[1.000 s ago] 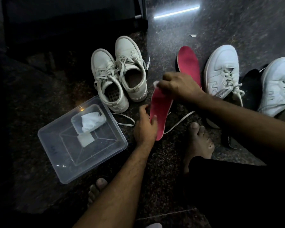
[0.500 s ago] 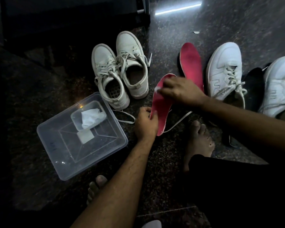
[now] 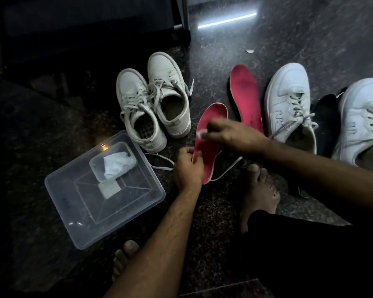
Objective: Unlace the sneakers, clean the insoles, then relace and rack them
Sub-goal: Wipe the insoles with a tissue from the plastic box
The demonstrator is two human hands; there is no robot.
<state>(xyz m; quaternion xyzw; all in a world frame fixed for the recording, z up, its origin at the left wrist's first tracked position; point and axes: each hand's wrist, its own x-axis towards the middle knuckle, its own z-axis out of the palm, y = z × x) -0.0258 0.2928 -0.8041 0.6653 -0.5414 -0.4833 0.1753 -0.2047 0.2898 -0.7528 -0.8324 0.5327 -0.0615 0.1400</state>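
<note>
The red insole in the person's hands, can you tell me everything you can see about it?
The red insole is pinkish red with a thin pale edge, and looks soft and slightly curved. It is out of any shoe, tilted, its rounded toe end pointing away. The left hand pinches its near left edge. The right hand presses a small white wipe onto its top. A loose white lace lies beside its heel end.

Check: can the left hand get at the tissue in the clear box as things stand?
Probably yes. The clear box has no lid on it, the tissue lies exposed, and nothing stands between it and the left hand. But that hand is gripping the red insole and must let go first.
</note>
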